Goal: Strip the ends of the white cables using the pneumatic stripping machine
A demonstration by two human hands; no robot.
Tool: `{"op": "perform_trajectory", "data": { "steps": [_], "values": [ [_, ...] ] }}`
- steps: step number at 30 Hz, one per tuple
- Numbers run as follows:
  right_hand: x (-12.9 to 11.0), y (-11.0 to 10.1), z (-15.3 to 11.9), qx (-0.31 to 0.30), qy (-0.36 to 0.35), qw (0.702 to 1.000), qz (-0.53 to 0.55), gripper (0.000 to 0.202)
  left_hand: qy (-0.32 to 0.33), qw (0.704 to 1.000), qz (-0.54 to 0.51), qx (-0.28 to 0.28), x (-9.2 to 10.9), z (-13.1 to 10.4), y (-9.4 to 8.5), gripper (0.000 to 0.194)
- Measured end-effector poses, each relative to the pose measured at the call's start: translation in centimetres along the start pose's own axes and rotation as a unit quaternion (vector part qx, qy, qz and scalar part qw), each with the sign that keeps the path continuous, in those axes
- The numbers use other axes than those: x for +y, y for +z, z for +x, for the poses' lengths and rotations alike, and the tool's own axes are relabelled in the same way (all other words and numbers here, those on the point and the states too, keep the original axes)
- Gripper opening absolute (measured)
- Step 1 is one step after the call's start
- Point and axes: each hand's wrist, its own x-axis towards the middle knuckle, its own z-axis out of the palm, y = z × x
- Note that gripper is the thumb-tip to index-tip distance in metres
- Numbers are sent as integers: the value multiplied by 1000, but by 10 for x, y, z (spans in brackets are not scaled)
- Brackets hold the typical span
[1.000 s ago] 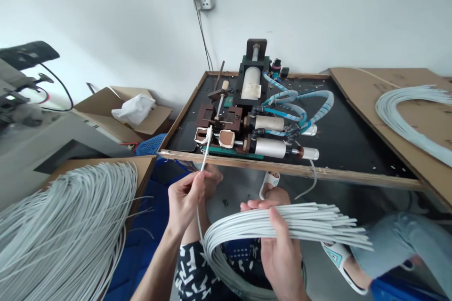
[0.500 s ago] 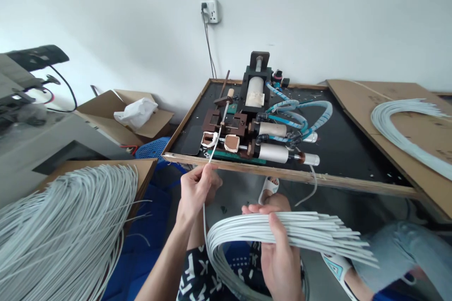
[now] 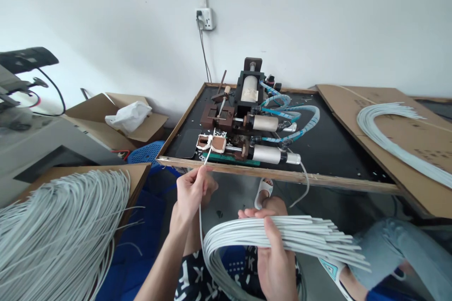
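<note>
Between thumb and fingers, my left hand (image 3: 190, 190) pinches one white cable (image 3: 201, 218) just in front of the bench edge. The cable's far end lies between the two brown clamp pads (image 3: 218, 144) of a pneumatic machine (image 3: 265, 123), which now sit together around it. My right hand (image 3: 275, 254) is wrapped round a thick looped bundle of white cables (image 3: 307, 233), whose cut ends point right. The pinched cable runs down beside the left bend of this bundle.
A large pile of white cables (image 3: 63, 225) lies on cardboard at the left. Behind it stands an open carton (image 3: 95, 120) with a white bag. More cables (image 3: 395, 143) rest on cardboard at the right. Another person's jeans-clad leg (image 3: 399, 249) shows lower right.
The machine's clamps have closed on the cable, their rods extended to the left. The view has shifted slightly. Both hands keep their holds.
</note>
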Motion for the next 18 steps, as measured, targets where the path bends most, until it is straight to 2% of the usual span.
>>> {"op": "perform_trajectory", "data": {
  "steps": [7, 12, 13, 15, 17, 18],
  "values": [
    [1, 0, -6, -10, -2, 1000, -20, 19, 31, 999, -2, -15, -1, 0, 3, 33],
    [1, 4, -14, -8, -30, 999, -37, 19, 61, 998, 27, 5, 7, -23, -5, 33],
    [3, 4, -16, -6, -29, 999, -38, 19, 74, 996, 47, -7, 11, -29, -9, 32],
    [9, 3, -23, -4, -15, 999, -40, 19, 98, 987, 92, -83, 19, -38, -14, 29],
    [17, 4, -32, -5, 5, 999, -35, 21, 97, 959, 136, -228, 23, -40, -14, 26],
    [21, 5, -37, -9, 16, 999, -31, 23, 87, 934, 160, -307, 22, -38, -12, 26]
  ]
}}
